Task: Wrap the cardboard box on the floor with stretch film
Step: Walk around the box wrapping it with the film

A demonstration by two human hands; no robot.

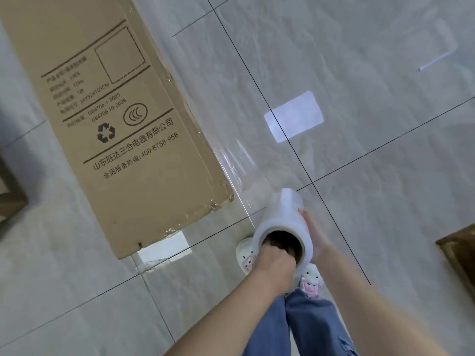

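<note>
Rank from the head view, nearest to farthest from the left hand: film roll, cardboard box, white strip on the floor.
1. film roll: the left hand has its fingers inside the core.
2. cardboard box: up-left on the floor.
3. white strip: far upper right.

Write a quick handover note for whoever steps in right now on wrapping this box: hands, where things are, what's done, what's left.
Left hand: fingers hooked inside the core of the stretch film roll.
Right hand: supporting the roll's far side.
Cardboard box: on the tile floor, left of the roll.
Done: a film sheet stretches from the roll to the box's right edge; film wrinkles show at its edges.
Left: more turns; how much is covered is unclear.
</note>
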